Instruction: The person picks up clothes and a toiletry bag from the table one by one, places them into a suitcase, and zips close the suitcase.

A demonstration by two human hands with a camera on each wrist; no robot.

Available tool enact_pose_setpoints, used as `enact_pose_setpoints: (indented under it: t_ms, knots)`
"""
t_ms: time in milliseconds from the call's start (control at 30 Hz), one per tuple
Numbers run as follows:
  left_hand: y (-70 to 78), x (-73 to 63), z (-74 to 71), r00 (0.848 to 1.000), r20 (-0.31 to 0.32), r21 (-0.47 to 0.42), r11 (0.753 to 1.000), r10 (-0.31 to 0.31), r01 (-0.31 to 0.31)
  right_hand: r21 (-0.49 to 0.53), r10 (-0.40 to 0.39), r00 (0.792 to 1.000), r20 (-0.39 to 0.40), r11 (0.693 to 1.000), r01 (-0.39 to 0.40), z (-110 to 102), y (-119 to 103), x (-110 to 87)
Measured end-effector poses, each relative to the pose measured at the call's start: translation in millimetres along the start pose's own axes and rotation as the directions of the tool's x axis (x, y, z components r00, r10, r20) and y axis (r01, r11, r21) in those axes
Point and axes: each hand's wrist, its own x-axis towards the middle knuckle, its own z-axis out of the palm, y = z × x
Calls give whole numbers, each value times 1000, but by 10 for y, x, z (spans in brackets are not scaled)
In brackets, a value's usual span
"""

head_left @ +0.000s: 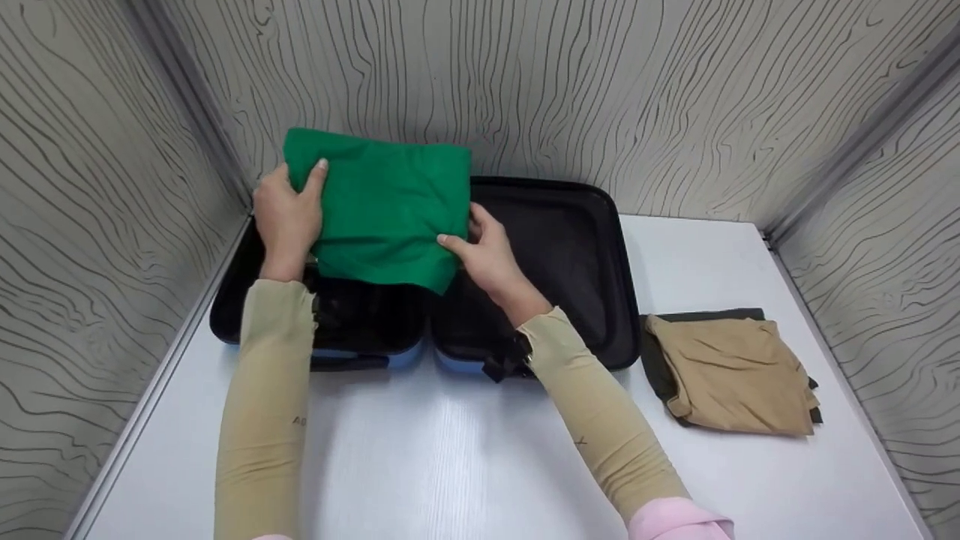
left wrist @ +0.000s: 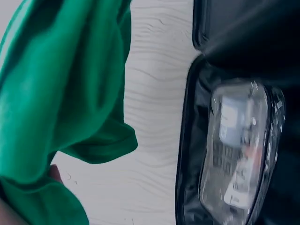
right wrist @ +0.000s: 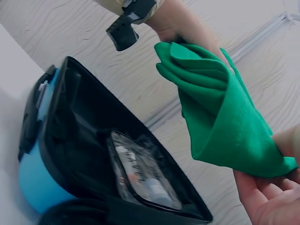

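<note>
A folded green cloth point(head_left: 390, 202), probably a garment, is held up over an open suitcase point(head_left: 555, 262) with a black lining and blue shell. My left hand point(head_left: 289, 214) grips its left edge, thumb on the front. At the lower right edge my right hand point(head_left: 491, 255) pinches it between thumb and fingers. Several layers of the fold show at one end of the green cloth point(right wrist: 220, 108) in the right wrist view. Inside the suitcase's left half lies a clear zipped pouch point(left wrist: 239, 150) with small containers in it; the cloth and arms hide it in the head view.
Right of the suitcase, a folded tan cloth point(head_left: 735, 367) lies on a dark folded cloth point(head_left: 658, 367) on the white table point(head_left: 420, 465). Patterned panels point(head_left: 525, 90) stand behind and at both sides. The suitcase handle point(head_left: 349, 364) faces the front.
</note>
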Motion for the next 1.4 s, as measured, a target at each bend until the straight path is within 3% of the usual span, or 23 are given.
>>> enact_pose_setpoints:
  t_ms: [267,633,900,1100,1233,1400]
  knots:
    - [-237,-33,-137,998,47,14,999,-45,45,24,69,997,23,997,-70,261,148,-9]
    - [-618,-190,-97,992,77,32,995,-98,96,-70,151,982,117,987,-143,508,393,-159]
    - [-802,-295,-84,970,170,64,984,-174,165,-251,305,947,105,929,-271,616,452,-277]
    - [-945,-354,-46,951,216,106,974,-221,202,-304,312,943,112,915,-267,669,504,-307]
    - [-1007,-371,-38,924,248,160,953,-290,257,-340,304,944,132,908,-245,702,530,-306]
    - [-1054,-364,-71,859,313,258,906,-406,335,-444,309,940,145,869,-217,722,551,-325]
